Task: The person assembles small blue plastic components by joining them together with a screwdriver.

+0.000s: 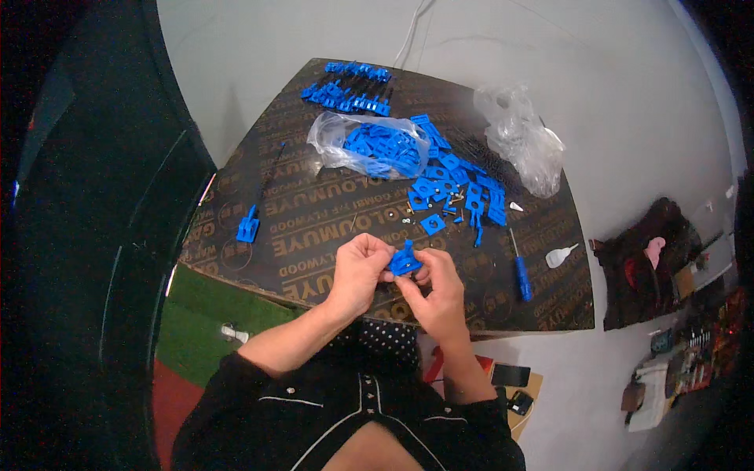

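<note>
A small blue plastic part (405,261) with an upright tab is held between both hands above the table's near edge. My left hand (359,265) pinches it from the left, fingers curled. From the other side my right hand (437,289) grips it with thumb and fingers. Whatever else the fingertips may cover is hidden. Just beyond the hands lie a loose blue square plate with a hole (433,225) and several tiny screws and metal bits (407,220).
On the dark printed plywood table (314,212) sit a clear bag of blue parts (326,137), rows of blue-and-black assemblies (345,90), a blue piece with a black stem (248,228), a blue-handled screwdriver (523,279), a white nozzle bottle (559,256) and a crumpled plastic bag (522,141).
</note>
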A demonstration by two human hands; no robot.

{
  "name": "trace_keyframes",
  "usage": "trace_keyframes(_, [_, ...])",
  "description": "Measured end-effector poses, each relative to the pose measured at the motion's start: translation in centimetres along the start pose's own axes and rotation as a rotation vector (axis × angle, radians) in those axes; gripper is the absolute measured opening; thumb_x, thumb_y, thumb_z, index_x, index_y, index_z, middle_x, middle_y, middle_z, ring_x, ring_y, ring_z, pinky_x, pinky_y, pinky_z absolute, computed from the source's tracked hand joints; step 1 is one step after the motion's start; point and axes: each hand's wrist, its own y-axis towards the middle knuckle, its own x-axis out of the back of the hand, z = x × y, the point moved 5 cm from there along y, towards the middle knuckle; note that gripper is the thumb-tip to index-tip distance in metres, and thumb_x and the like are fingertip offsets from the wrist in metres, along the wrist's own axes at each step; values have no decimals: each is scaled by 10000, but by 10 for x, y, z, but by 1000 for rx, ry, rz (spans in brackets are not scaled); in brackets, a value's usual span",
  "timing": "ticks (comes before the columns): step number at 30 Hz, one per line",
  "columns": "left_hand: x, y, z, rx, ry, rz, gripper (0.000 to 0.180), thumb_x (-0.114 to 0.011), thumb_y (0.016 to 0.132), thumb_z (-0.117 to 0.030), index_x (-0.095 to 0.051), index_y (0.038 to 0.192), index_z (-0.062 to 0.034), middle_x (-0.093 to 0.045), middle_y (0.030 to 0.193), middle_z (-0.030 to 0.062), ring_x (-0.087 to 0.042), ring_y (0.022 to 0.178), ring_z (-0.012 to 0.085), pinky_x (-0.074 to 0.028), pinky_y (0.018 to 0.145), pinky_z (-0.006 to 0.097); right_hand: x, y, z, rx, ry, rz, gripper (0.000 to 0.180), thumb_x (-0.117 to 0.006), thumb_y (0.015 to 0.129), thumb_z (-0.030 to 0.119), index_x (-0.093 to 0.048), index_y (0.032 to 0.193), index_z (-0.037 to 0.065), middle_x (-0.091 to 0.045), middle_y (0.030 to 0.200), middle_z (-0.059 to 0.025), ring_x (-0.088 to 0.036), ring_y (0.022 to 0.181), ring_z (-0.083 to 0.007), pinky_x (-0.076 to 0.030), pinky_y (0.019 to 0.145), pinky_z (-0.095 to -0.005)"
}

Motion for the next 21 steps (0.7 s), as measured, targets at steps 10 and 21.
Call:
trace_keyframes(10, [-4, -1, 4, -25, 30, 7, 55, -551, 844, -5, -513, 810, 15, -599, 751, 80, -573, 611, 100, -460, 504, 210, -3, 0, -6, 45, -11, -61, 421, -714, 693, -10, -522, 1067, -7, -539, 1029, -113, -557, 742, -164, -485, 677, -273])
trace_keyframes(21, [-1, 2, 1, 2, 39, 60, 72, -564, 835, -6, -510, 809, 33, -597, 698, 102, -577, 529, 133, -511, 461, 254, -1, -5, -22, -20, 111, -90, 424, -663, 708, -60, -512, 1101, -17, -550, 1030, -95, -553, 815, -134, -462, 754, -260])
